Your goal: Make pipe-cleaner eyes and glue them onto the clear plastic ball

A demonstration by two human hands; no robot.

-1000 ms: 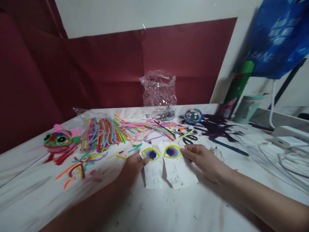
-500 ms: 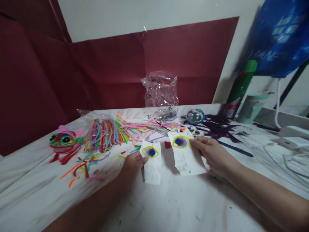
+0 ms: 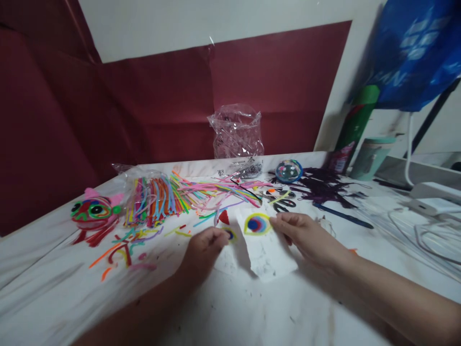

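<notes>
In my right hand (image 3: 295,228) is a torn piece of white paper (image 3: 270,257), pinched at its right edge. A yellow-rimmed eye (image 3: 258,225) with blue, red and pale rings sits near its top. My left hand (image 3: 207,247) is closed on a second white paper piece (image 3: 227,259). Its similar eye (image 3: 229,234) is partly covered by my fingers. The right-hand paper overlaps the edge of the left-hand one. Just behind them lies a small red piece (image 3: 224,217).
Colourful pipe cleaners (image 3: 158,199) lie in and beside a clear bag at the back. A pink-and-red decorated face (image 3: 94,211) stands left. A clear dome (image 3: 288,171), dark purple strands (image 3: 324,185) and a dark blue pen-like tool (image 3: 344,215) are right. White cables (image 3: 432,230) lie far right.
Both papers have come closer together, the right one moving left to overlap the left one. My left fingers now cover part of its eye. The view has shifted slightly.
</notes>
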